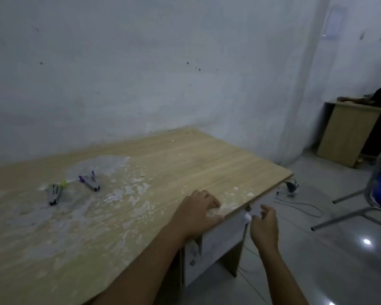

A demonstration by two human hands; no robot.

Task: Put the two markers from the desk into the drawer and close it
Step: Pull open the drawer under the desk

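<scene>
Two grey markers lie on the left part of the wooden desk (185, 164): one with a green tip (55, 192) and one with a purple tip (89, 182), both blurred. My left hand (198, 209) rests palm down on the desk's near right edge and holds nothing. My right hand (264, 225) hovers just off that edge with fingers apart, close to a small white knob (248, 216) on the white drawer front (216, 241) under the desktop. The drawer looks shut. The markers are far to the left of both hands.
The desktop has worn, whitish patches. A blue chair with metal legs (378, 194) stands on the tiled floor to the right. Cables (299, 203) trail on the floor beside the desk. A second wooden desk (348, 133) stands in the far right corner against the wall.
</scene>
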